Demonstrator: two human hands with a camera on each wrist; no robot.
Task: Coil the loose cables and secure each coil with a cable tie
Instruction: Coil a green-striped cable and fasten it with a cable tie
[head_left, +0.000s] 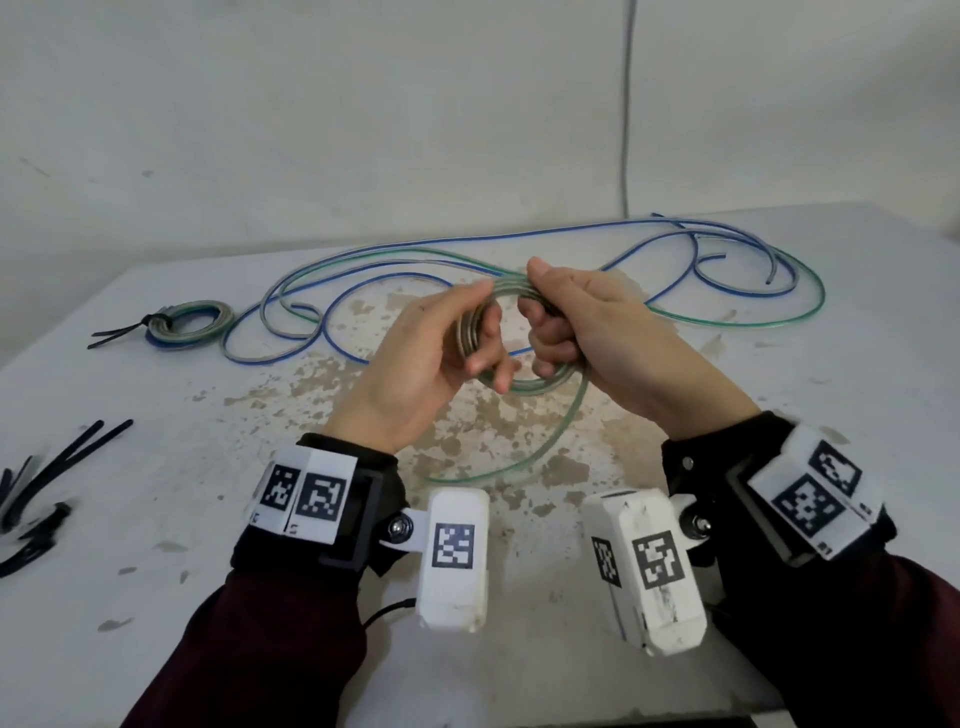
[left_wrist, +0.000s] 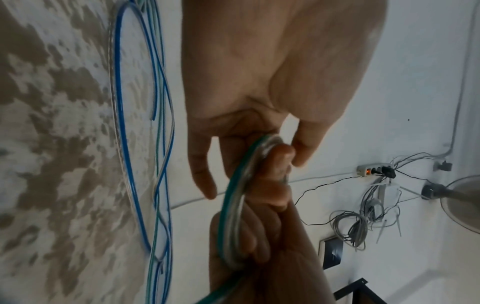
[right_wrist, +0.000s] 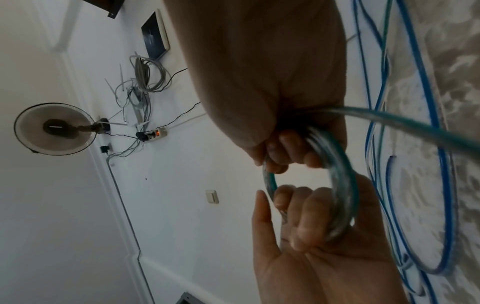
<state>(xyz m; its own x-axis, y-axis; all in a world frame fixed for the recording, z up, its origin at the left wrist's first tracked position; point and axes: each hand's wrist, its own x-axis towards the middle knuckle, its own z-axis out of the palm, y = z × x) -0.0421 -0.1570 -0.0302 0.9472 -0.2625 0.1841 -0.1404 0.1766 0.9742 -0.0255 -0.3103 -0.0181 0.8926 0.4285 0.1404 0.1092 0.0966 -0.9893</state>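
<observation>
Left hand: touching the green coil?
Touching. Right wrist view shows left hand fingers curled round the coil.

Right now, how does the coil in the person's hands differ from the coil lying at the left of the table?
The coil in the hands is held in the air by both hands, untied, a loose tail trailing to the table. The coil on the table lies flat, bound with a black cable tie. Both are small round windings of clear-sheathed cable.

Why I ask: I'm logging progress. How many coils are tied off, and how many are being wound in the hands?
Tied off: 1, the tied coil on the table.
Being wound: 1, the green coil held by left hand and right hand.
Total: 2 coils.
</observation>
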